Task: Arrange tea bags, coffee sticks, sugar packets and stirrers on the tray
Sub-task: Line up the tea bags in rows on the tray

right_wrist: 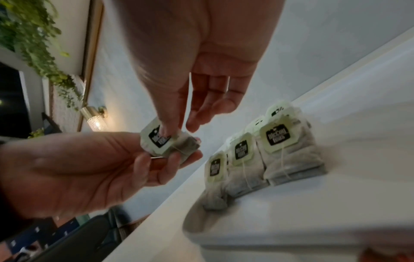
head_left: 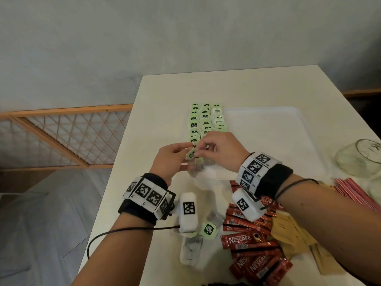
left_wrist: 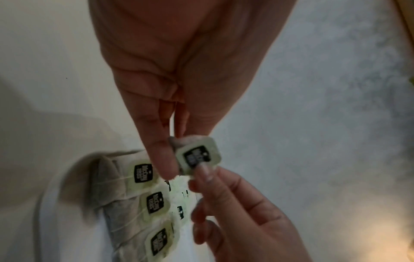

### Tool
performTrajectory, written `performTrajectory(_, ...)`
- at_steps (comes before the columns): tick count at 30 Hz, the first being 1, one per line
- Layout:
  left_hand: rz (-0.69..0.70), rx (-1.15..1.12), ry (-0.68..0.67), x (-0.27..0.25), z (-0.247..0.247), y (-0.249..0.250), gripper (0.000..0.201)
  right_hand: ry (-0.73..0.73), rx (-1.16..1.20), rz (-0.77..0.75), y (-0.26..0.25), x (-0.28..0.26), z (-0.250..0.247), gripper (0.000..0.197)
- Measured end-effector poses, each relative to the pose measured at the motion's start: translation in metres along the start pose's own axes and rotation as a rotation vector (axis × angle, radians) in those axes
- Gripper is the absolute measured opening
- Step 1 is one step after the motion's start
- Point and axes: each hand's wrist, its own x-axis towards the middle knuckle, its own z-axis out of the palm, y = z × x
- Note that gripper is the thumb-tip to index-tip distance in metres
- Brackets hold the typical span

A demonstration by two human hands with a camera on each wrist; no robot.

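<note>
1. Both hands meet over the near left corner of the white tray [head_left: 268, 112], and one tea bag [head_left: 191, 154] hangs between them, clear of the tray.
2. The left hand [head_left: 168, 159] cradles that bag: thumb on top, fingers curled beneath the grey pouch, as the right wrist view shows plainly.
3. The right hand [head_left: 218, 150] pinches the bag's pale green tag [left_wrist: 198, 156] between thumb and forefinger; its other fingers hang loose and hold nothing.
4. On the tray's left side lie three rows of tea bags [head_left: 206, 120], overlapped so the green tags show. An exact count is out of reach: the hands cover the near ends and the far tags blur together.
5. Just short of the tray's near edge, on the table [head_left: 165, 89], at least two loose tea bags [head_left: 208, 230] lie under the left wrist camera; one shows its green tag.
6. Near the tray's near right corner sprawls a pile of red coffee sticks [head_left: 247, 240], overlapping, too tangled to count.
7. Brown sugar packets [head_left: 288, 230] sit heaped against that pile, partly under the right forearm.
8. Red-and-white striped stirrers [head_left: 350, 193] lie bundled to the right of the tray's near edge.
9. One glass jar [head_left: 358, 157] lies on its side beside the tray's right edge.
</note>
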Motion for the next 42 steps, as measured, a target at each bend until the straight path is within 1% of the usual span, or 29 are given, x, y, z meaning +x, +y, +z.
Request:
performTrajectory(1, 0.028, 0.046, 0.014, -0.002, 0.003, 0.002, 0.018, 0.045, 0.020, 0.026, 0.000, -0.001, -0.003, 0.010)
performTrajectory(2, 0.058, 0.101, 0.037, -0.003, 0.005, 0.001, 0.021, 0.078, 0.023, 0.056, 0.002, -0.002, -0.007, 0.010)
performTrajectory(4, 0.129, 0.224, 0.069, -0.003, 0.005, -0.002, 0.034, 0.112, 0.015, 0.114, 0.006, -0.006, -0.011, 0.009)
performTrajectory(5, 0.166, 0.288, 0.062, -0.002, 0.004, -0.005, 0.036, 0.119, 0.021, 0.141, 0.008, -0.008, -0.012, 0.008)
performTrajectory(8, 0.244, 0.441, 0.006, -0.002, 0.004, -0.013, 0.024, 0.083, 0.058, 0.205, 0.014, -0.015, -0.010, 0.008)
performTrajectory(10, 0.260, 0.543, -0.013, 0.001, 0.006, -0.017, 0.022, 0.050, 0.060, 0.245, 0.019, -0.020, -0.009, 0.008)
performTrajectory(13, 0.236, 0.704, -0.065, 0.005, 0.013, -0.021, 0.027, 0.080, -0.023, 0.340, 0.032, -0.027, -0.014, 0.007)
performTrajectory(15, 0.202, 0.765, -0.068, 0.009, 0.015, -0.023, 0.032, 0.101, -0.090, 0.410, 0.041, -0.032, -0.017, 0.008)
performTrajectory(17, 0.195, 0.801, -0.050, 0.013, 0.018, -0.024, 0.035, 0.097, -0.109, 0.456, 0.048, -0.037, -0.019, 0.018)
performTrajectory(20, 0.189, 0.849, -0.016, 0.021, 0.021, -0.024, 0.025, 0.050, -0.106, 0.494, 0.052, -0.039, -0.019, 0.031)
performTrajectory(22, 0.186, 0.861, 0.011, 0.025, 0.023, -0.023, 0.015, 0.020, -0.111, 0.490, 0.053, -0.037, -0.018, 0.033)
performTrajectory(24, 0.186, 0.860, 0.035, 0.029, 0.025, -0.022, 0.011, 0.009, -0.114, 0.474, 0.054, -0.032, -0.017, 0.033)
performTrajectory(27, 0.176, 0.841, 0.052, 0.034, 0.024, -0.022, 0.016, -0.025, -0.133, 0.455, 0.053, -0.024, -0.019, 0.030)
performTrajectory(31, 0.180, 0.833, 0.027, 0.033, 0.020, -0.020, 0.017, -0.047, -0.152, 0.459, 0.049, -0.025, -0.023, 0.030)
performTrajectory(34, 0.197, 0.833, 0.004, 0.023, 0.014, -0.014, 0.025, -0.033, -0.138, 0.428, 0.041, -0.041, -0.029, 0.031)
performTrajectory(37, 0.226, 0.834, -0.007, 0.003, 0.006, -0.009, 0.028, -0.037, -0.096, 0.382, 0.028, -0.068, -0.032, 0.028)
performTrajectory(39, 0.225, 0.864, -0.048, -0.014, 0.000, -0.010, 0.029, -0.066, -0.057, 0.359, 0.021, -0.088, -0.030, 0.026)
performTrajectory(42, 0.159, 0.942, -0.193, -0.044, -0.009, -0.018, 0.029, -0.122, -0.001, 0.338, 0.014, -0.113, -0.022, 0.022)
